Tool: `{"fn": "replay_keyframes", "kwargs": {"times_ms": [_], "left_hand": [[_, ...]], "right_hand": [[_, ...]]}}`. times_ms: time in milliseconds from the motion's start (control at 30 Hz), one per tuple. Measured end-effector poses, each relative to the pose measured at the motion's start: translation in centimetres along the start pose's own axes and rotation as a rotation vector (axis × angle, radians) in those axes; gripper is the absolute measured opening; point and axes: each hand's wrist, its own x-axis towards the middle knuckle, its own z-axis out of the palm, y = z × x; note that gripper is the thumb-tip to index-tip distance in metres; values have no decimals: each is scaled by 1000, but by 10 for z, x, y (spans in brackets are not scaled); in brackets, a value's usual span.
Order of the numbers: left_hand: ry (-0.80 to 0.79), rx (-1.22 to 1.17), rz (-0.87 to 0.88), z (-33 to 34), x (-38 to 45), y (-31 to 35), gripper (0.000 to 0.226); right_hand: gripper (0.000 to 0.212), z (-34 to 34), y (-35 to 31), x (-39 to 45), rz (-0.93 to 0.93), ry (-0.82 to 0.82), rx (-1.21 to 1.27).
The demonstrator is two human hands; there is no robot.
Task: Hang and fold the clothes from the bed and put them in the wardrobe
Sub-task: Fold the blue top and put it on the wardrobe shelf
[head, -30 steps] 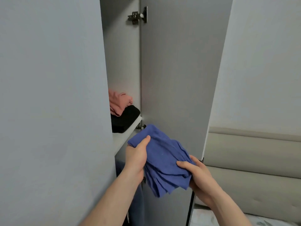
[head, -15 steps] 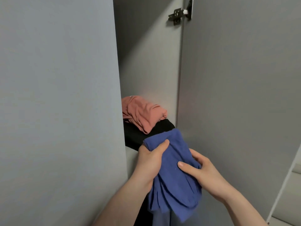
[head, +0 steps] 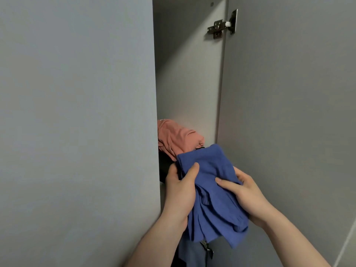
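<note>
Grey panel (head: 77,112) fills frame left; open grey door (head: 289,112) fills right; metal hinge (head: 221,26) upper right; light streak falls across inner wall (head: 188,74).

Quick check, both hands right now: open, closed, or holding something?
Left hand: closed, gripping the folded blue garment at its left edge.
Right hand: closed, gripping the same blue garment from the right.

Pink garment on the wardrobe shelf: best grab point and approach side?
Judging from this view, take the pink garment at its bunched right end, coming from the front through the door gap. Its left part hides behind the left panel, and it sits atop a black garment, so lift rather than drag. Both hands are now holding the blue garment.
</note>
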Motion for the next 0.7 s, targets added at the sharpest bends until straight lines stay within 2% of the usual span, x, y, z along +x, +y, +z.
{"fn": "replay_keyframes", "kwargs": {"times_ms": [167, 300, 533, 700], "left_hand": [[110, 21, 103, 0, 19, 5, 21], [184, 192, 181, 2, 29, 1, 28], [280, 994, 327, -10, 34, -29, 38], [258, 1448, 182, -19, 38, -55, 58]], "right_hand": [[25, -2, -25, 47, -20, 50, 45], [28, -6, -52, 105, -35, 24, 81], [29, 8, -82, 211, -13, -58, 41], [37, 20, -87, 271, 108, -196, -64]]}}
